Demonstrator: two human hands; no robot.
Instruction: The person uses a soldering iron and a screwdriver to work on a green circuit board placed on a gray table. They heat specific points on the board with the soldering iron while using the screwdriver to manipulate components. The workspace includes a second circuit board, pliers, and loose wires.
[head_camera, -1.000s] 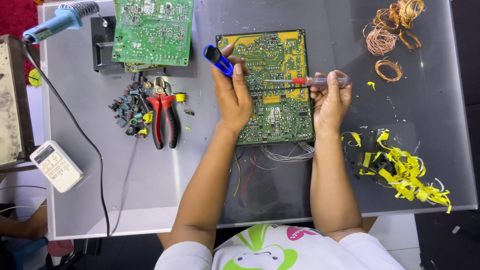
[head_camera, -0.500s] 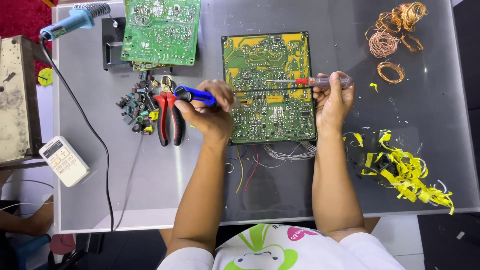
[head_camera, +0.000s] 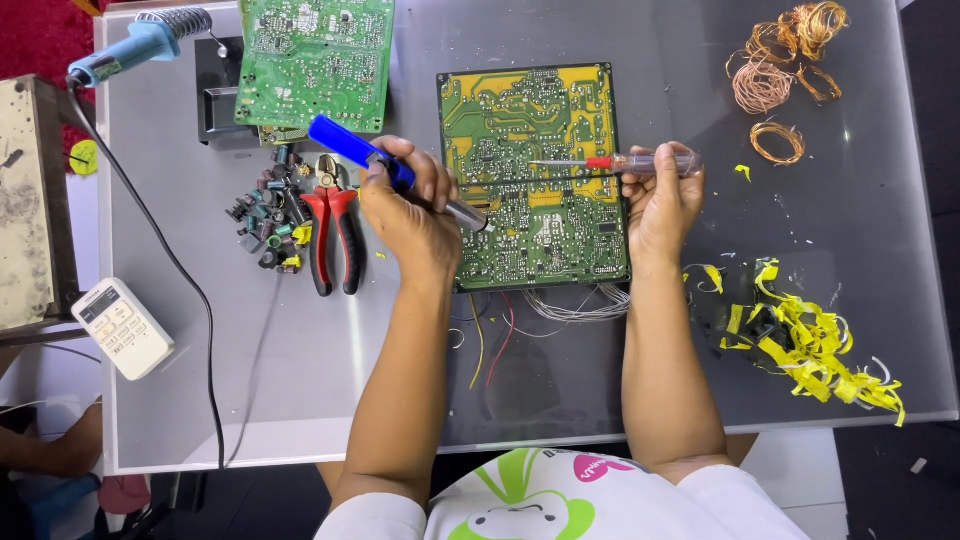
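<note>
A blue-handled soldering iron (head_camera: 385, 167) is being gripped in the closed left hand (head_camera: 410, 215), its metal tip being rested on the green-and-yellow circuit board (head_camera: 535, 180) lying flat on the glass table (head_camera: 850, 300). A clear-handled screwdriver (head_camera: 625, 163) is being pinched by the right hand (head_camera: 660, 205) over the board.

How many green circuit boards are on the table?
2: one circuit board lies under both hands at the centre; the other board is at the top left, partly cut off.
</note>
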